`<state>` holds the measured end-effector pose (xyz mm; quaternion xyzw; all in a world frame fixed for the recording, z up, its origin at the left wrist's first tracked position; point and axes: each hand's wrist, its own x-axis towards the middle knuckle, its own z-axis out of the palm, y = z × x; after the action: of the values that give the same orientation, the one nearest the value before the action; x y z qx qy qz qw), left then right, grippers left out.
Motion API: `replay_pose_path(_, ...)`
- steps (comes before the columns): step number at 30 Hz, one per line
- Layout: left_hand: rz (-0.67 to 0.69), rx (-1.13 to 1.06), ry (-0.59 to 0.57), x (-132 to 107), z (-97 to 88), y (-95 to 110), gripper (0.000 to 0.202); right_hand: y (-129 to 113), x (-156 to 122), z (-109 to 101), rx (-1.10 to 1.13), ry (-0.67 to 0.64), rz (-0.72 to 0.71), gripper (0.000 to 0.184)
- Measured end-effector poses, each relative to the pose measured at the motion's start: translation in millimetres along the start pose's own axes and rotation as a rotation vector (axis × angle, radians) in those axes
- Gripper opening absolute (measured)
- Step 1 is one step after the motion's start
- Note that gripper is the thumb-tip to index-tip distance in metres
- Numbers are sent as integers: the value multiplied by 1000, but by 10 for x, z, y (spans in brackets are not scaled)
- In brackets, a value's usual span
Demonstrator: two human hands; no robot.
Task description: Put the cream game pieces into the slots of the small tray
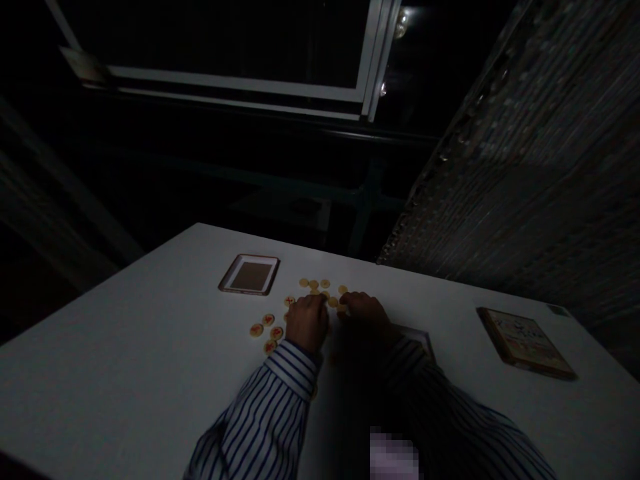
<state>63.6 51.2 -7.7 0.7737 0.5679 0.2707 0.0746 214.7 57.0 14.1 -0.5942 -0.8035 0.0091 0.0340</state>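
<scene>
Round wooden Chinese chess pieces lie loose on the white table. A piece with a red character (277, 333) is one of several left of my left hand (307, 321). Plain-looking pieces, such as a pale disc (325, 283), lie beyond my hands. The left fingers curl down among the pieces; what they hold, if anything, is hidden. My right hand (369, 311) bends inward from the right, its fingertips closed at a Chinese chess piece (341, 309). Dim light leaves the right palm and wrist in shadow. Both forearms wear striped sleeves.
An open shallow box (274, 275) rests at the back left of the table (150, 320). At the right lies a flat box with a printed cover (527, 341). A pale-edged tray (423, 337) shows partly behind my right forearm. A ribbed curtain (500, 173) hangs at the right.
</scene>
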Motion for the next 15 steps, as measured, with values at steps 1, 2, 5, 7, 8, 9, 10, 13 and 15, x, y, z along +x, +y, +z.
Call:
replay_pose_path(1,-3,3,2,-4,3,2,27,-3,3,17,-2,3,4,25)
replay_pose_path(2,-6,4,3,-6,4,5,27,-5,5,32,-7,3,8,23)
replay_pose_path(5,-16,-5,-7,-9,4,15,28,-8,8,59,-18,-4,9,19)
replay_pose_path(7,-16,-15,-14,-12,9,19,28,2,10,59,20,15,-2,19)
replay_pose_path(8,-15,-20,-10,-14,15,21,28,11,12,54,67,33,-1,19)
replay_pose_path(9,-11,-30,-7,-16,24,23,28,24,16,48,136,45,4,19)
replay_pose_path(10,-3,-45,-6,-18,35,24,28,40,22,42,227,54,14,20)
replay_pose_path(13,24,-104,-7,-20,72,25,29,94,54,31,577,58,46,20)
replay_pose_path(15,48,-137,1,-21,89,26,30,122,79,31,808,50,58,20)
